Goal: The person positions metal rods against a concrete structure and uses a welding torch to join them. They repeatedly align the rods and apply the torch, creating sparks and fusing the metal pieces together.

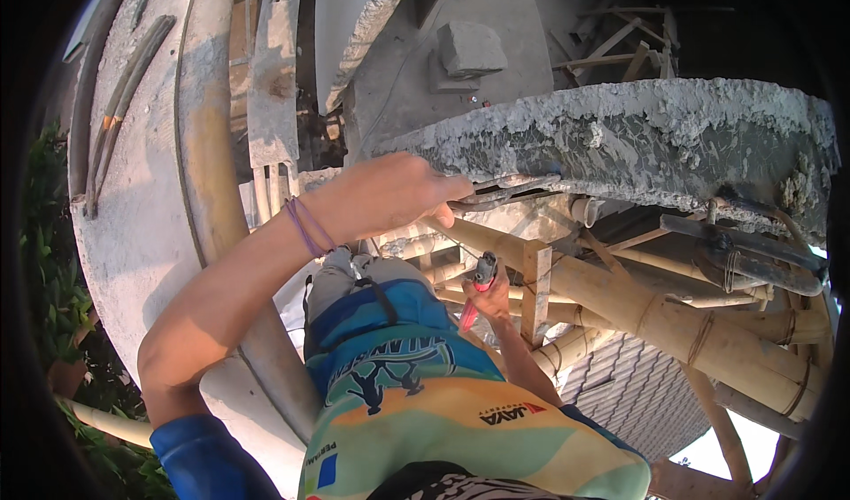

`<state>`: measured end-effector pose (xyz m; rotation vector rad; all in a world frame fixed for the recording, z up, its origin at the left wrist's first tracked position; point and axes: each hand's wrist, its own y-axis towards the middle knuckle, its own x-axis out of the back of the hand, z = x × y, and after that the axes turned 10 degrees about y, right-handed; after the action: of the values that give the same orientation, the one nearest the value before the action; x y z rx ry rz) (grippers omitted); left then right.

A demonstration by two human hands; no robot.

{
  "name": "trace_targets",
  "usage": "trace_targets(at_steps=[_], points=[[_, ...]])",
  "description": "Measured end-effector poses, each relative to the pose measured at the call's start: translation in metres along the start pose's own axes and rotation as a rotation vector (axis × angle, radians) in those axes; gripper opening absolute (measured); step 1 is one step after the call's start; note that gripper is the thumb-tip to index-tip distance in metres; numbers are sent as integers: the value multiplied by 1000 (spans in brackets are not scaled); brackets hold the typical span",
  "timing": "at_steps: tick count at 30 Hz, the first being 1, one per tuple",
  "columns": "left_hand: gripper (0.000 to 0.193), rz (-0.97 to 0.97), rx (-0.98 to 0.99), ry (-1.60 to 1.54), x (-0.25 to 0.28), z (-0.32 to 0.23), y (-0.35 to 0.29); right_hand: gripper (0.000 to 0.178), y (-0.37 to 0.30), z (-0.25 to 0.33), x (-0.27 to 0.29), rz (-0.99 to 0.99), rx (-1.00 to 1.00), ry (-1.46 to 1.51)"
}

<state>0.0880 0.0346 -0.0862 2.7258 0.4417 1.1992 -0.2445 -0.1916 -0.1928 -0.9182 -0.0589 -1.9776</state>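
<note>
My left hand (403, 194) reaches across from the left, a purple band round its wrist. Its fingers are closed at the end of dark steel bars (513, 190) that jut from the rough concrete edge; the grip itself is partly hidden. Lower and to the right, my right hand (489, 299) is wrapped round red-handled pliers (485, 271), their grey jaws pointing up. Between the jaws and my left hand runs what looks like a thin wire (459, 244). Whether the jaws grip it is too small to tell.
A rough concrete beam (637, 141) spans the right. Below it, bamboo poles (620, 305) are lashed together beside an upright timber piece (536, 292). More steel bars (753, 256) stick out at far right. A curved concrete ledge (146, 208) lies left, with concrete blocks (471, 50) beyond.
</note>
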Motion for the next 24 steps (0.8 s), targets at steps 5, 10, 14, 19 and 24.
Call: trace_targets(at_steps=[5,10,14,19,24], points=[[24,5,12,-25,5,-2,-1,46,-7,10,-3,-35,-23,110],[33,20,50,-60,12,-2,0,55,-7,12,-1,-18,1,52],[41,-43,46,-35,13,-1,-1,52,-3,10,0,29,-85,18],[45,-51,-37,144,13,0,-1,48,2,10,-3,57,-34,26],[49,-61,-71,247,14,0,1,55,1,6,-3,7,-59,-18]])
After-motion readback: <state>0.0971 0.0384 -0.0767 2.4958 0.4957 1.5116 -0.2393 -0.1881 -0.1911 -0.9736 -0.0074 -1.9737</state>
